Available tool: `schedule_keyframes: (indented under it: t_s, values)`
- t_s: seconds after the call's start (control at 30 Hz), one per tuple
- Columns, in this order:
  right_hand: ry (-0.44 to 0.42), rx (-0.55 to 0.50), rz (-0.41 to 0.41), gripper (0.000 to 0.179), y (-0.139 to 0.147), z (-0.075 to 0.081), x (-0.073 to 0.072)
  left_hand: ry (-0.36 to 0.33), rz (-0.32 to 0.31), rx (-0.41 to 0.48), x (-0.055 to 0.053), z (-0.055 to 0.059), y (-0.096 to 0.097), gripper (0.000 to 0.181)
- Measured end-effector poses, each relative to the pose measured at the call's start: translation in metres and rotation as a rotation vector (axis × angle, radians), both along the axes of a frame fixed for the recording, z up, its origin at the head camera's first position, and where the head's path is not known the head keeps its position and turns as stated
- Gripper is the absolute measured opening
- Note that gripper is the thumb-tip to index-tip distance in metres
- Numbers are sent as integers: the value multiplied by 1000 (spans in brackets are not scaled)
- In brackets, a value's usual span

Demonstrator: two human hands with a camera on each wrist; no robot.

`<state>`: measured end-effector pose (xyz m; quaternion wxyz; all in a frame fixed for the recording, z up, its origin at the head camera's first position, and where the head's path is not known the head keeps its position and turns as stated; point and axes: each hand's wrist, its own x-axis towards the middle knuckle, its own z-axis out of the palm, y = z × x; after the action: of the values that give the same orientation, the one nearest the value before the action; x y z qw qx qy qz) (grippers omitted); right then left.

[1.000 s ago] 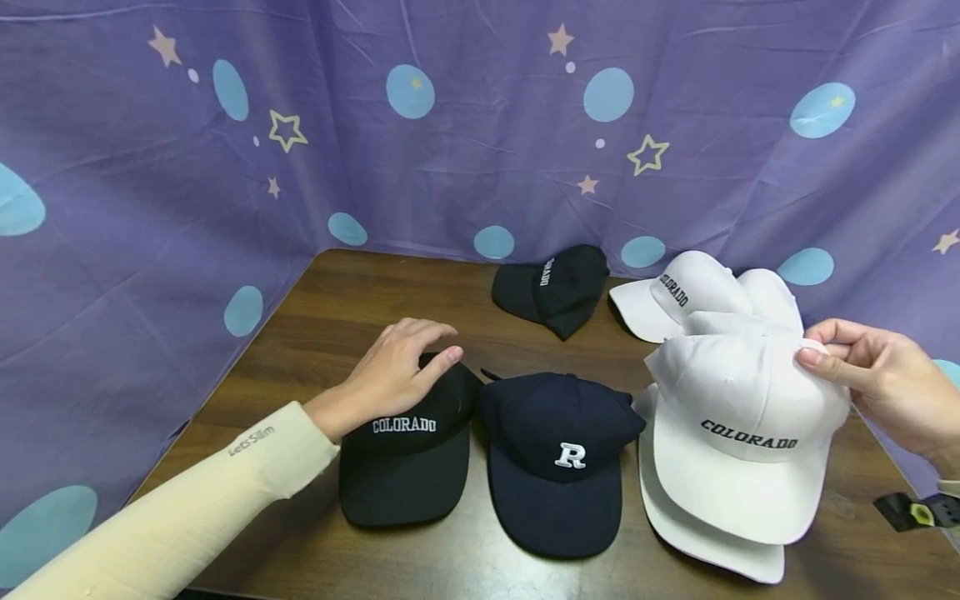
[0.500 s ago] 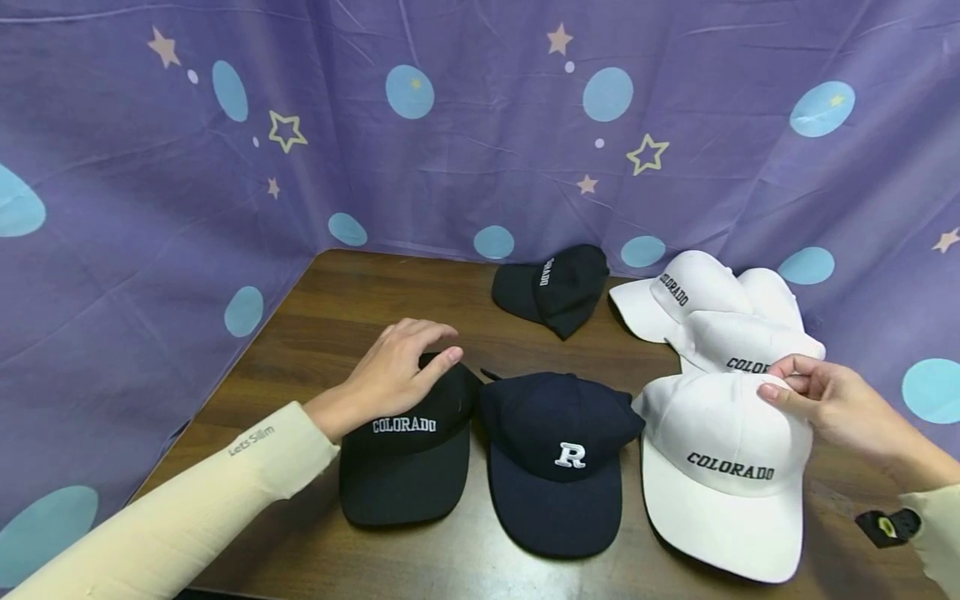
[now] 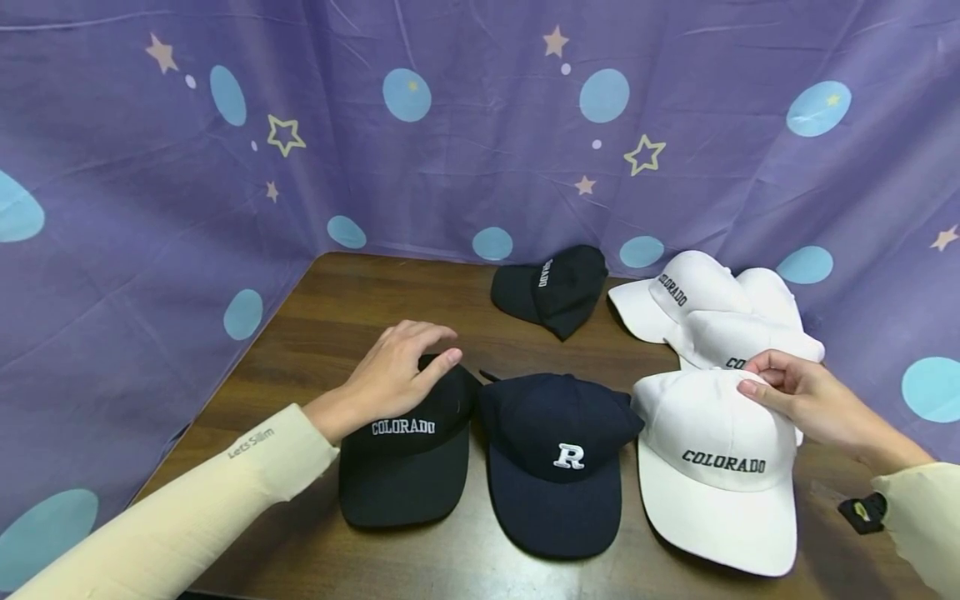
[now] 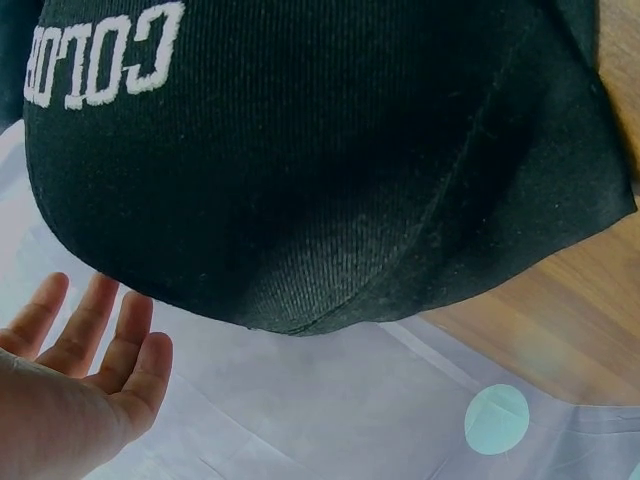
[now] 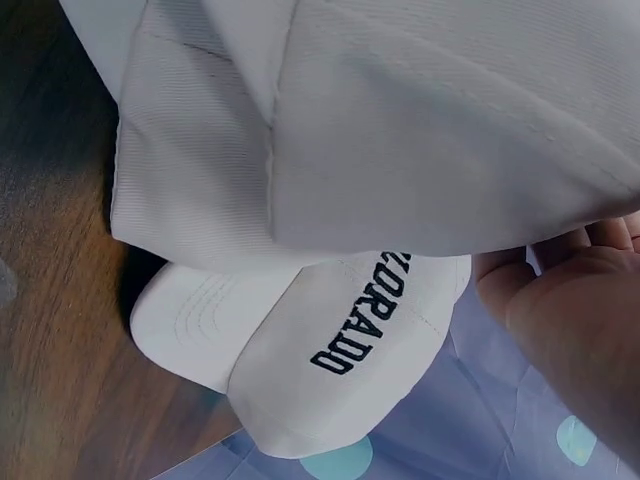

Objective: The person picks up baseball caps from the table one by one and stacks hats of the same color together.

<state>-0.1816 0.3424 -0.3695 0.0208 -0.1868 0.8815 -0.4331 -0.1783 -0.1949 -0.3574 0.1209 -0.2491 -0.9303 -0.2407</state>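
In the head view, a white baseball cap (image 3: 720, 508) lettered COLORADO sits at the right end of the front row, brim toward me, over another white cap that it hides. My right hand (image 3: 806, 400) pinches the back top of its crown between thumb and fingers. In the right wrist view, its fingers (image 5: 590, 250) are partly behind the white cloth. My left hand (image 3: 393, 371) has relaxed fingers over the crown of a black COLORADO cap (image 3: 405, 479). The left wrist view puts its fingertips right at that cap's edge. Between these caps lies a navy cap (image 3: 555, 517) with a white R.
Behind, another black cap (image 3: 573, 292) lies turned sideways near the purple curtain (image 3: 450, 150). Several white caps overlap at the back right, one white cap (image 3: 690, 287) with its brim pointing left. Everything rests on a brown wooden table (image 3: 360, 292).
My right hand has lowered the white cap onto the white one below it and slid slightly left, so the two line up. My left hand has stayed in place.
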Motion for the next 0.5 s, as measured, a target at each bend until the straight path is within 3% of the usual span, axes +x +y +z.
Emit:
schedule_keyframes:
  t_s: [0.17,0.5]
  values:
    - [23,-3,9,8,-2,-1,-1,-1,-1,3,0,-1,-1,44]
    - [38,88,-55,13,2,5,1,-7,2,11,1,-3,-3,44]
